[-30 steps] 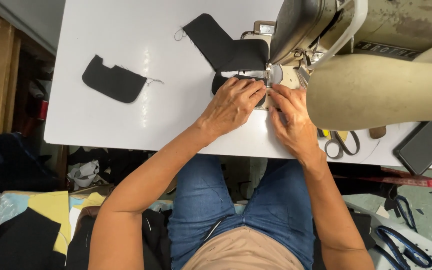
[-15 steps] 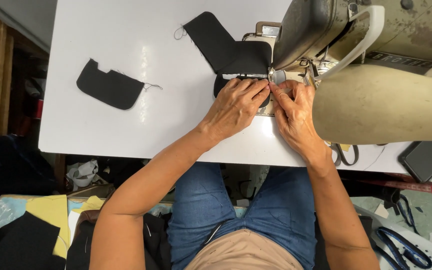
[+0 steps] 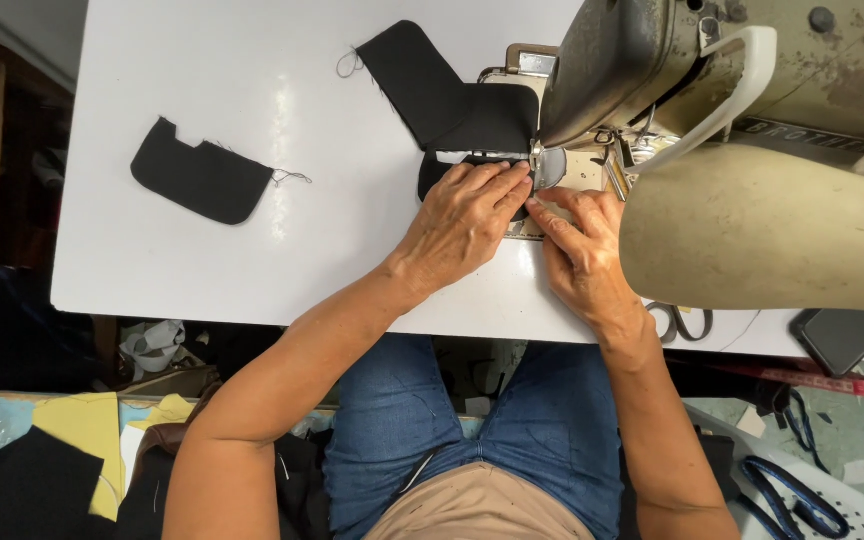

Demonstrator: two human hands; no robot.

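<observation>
My left hand (image 3: 467, 215) lies flat on a black fabric piece (image 3: 457, 100), fingers pressed close to the presser foot of the old beige sewing machine (image 3: 752, 150). Beside it, my right hand (image 3: 582, 245) presses the fabric's edge down on the machine bed, fingertips pointing at the needle area. The fabric stretches back and to the left across the white table (image 3: 252, 270), with a loose thread at its far corner. The part of the fabric under my hands is hidden.
A second black cut fabric piece (image 3: 197, 180) with trailing threads lies on the table's left side. Scissors (image 3: 682, 322) and a dark phone (image 3: 842, 338) sit near the front right edge. Yellow and black cloth (image 3: 62, 450) is piled below on the left.
The view has shifted slightly; both hands stay on the fabric at the needle, fingers edging a little closer to the presser foot.
</observation>
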